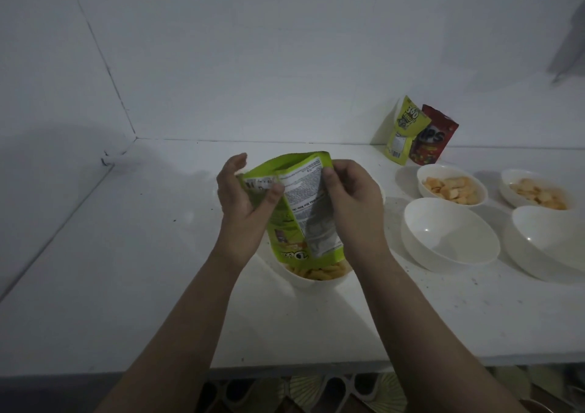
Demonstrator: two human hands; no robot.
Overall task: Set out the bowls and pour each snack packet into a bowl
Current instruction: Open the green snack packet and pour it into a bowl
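A green snack packet (300, 203) hangs upside down, mouth low over a white bowl (311, 281) that holds orange snack sticks. My left hand (245, 210) pinches the packet's upper left corner between thumb and fingers. My right hand (351, 200) grips its upper right edge. The packet hides most of the bowl. To the right, two white bowls (449, 233) (550, 241) stand with nothing in them. Behind them, two more bowls (451, 184) (535, 189) hold pale orange snack pieces.
A yellow-green packet (405, 130) and a red packet (433, 137) lean against the back wall at the right. The white counter (126, 270) meets walls at the back and left. Its front edge runs below my forearms, with patterned floor beneath.
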